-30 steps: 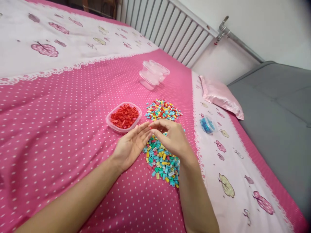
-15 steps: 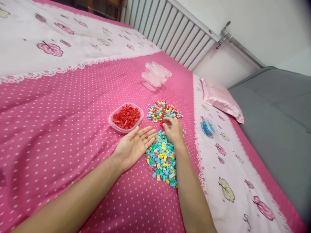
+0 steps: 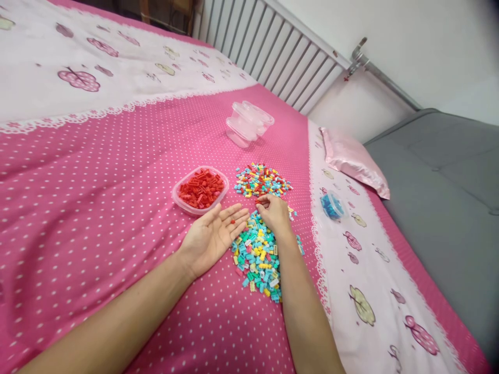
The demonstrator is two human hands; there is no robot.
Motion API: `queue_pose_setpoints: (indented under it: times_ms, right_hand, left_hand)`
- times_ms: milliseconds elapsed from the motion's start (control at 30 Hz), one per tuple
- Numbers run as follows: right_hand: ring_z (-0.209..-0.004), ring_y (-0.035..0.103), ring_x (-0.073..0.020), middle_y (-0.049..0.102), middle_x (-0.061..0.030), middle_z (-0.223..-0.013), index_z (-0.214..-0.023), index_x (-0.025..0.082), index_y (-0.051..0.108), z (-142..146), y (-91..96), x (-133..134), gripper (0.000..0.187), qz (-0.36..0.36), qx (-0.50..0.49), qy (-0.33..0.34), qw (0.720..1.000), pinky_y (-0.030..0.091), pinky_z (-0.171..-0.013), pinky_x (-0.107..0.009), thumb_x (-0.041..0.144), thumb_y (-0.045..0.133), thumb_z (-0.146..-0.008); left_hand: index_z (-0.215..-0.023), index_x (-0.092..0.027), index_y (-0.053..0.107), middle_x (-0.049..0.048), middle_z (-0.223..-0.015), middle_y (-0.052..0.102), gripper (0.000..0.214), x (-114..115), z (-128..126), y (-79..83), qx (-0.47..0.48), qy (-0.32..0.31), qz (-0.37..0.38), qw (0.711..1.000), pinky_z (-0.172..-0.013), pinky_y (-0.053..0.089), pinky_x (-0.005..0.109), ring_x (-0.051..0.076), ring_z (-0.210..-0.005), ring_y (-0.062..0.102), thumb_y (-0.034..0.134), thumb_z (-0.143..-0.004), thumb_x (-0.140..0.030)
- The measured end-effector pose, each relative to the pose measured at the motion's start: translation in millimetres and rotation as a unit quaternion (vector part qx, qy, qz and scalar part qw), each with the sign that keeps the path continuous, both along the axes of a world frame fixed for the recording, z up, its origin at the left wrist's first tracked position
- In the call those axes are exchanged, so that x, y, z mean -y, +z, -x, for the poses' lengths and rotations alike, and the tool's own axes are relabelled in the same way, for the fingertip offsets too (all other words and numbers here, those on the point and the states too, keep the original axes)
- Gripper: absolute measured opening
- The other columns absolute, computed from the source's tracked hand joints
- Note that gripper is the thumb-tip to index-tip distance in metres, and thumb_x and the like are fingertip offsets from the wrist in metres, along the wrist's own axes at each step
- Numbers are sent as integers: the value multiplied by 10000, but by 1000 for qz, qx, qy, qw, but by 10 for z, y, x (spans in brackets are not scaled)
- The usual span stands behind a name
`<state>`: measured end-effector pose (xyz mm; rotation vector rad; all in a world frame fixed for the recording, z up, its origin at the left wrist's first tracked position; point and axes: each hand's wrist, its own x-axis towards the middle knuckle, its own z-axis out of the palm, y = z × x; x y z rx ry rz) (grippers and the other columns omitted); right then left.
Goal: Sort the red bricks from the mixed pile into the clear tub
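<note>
My left hand [image 3: 212, 236] lies palm up on the pink dotted bedspread [image 3: 97, 197], fingers stretched out, with a tiny red brick [image 3: 233, 222] resting on them. My right hand [image 3: 273, 212] rests on a heap of mixed coloured small bricks [image 3: 257, 254], its fingertips curled together at the heap's far edge; whether they pinch a piece I cannot make out. A second, smaller heap of mixed bricks [image 3: 260, 180] lies just beyond. A clear tub of red bricks [image 3: 200, 189] stands by my left fingertips.
A small clear tub of blue bricks [image 3: 331, 206] sits to the right on the pale printed border. Stacked empty clear tubs [image 3: 249, 122] stand farther back. A pink satin pillow [image 3: 353, 161] lies by the wall, and a grey mattress [image 3: 440, 197] runs along the right.
My right hand left my left fingertips and reached out to the gap between the two heaps, then drew its fingers in. A red brick now lies on my open left hand.
</note>
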<state>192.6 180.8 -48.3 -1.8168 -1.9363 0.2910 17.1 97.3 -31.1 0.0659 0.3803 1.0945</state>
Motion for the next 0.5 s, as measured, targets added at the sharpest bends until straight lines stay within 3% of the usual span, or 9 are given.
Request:
queue_pose_setpoints:
  times_ms: [267,367,500]
  right_hand:
    - [-689,621,-156,663,-27,-771,-831,176,603,-11,101,49,138,3,-45,16,999,497,-729,-321,210,544,-711]
    - [-693,624,-149,663,-32,-788,-838,169,589,19,241,125,145,3,-116,48,992,506,-696,-301,214,560,-703]
    - [-730,626,-140,661,-36,-817,-851,170,587,157,519,334,133,28,-168,140,975,506,-692,-281,200,554,-725]
  left_hand:
    - [-1350,-4,285,216,-1306,449,532,-3,3,-6,3,-2,-5,1000,-1050,308,354,247,-1203,443,357,-901,-280]
    - [-1341,-1,300,216,-1299,457,527,-4,2,-5,-1,-2,-4,1000,-1048,312,357,251,-1199,447,369,-895,-273]
    - [-1342,-16,308,208,-1292,467,520,-3,3,-20,1,-3,-4,1000,-1045,321,356,245,-1196,450,379,-889,-262]
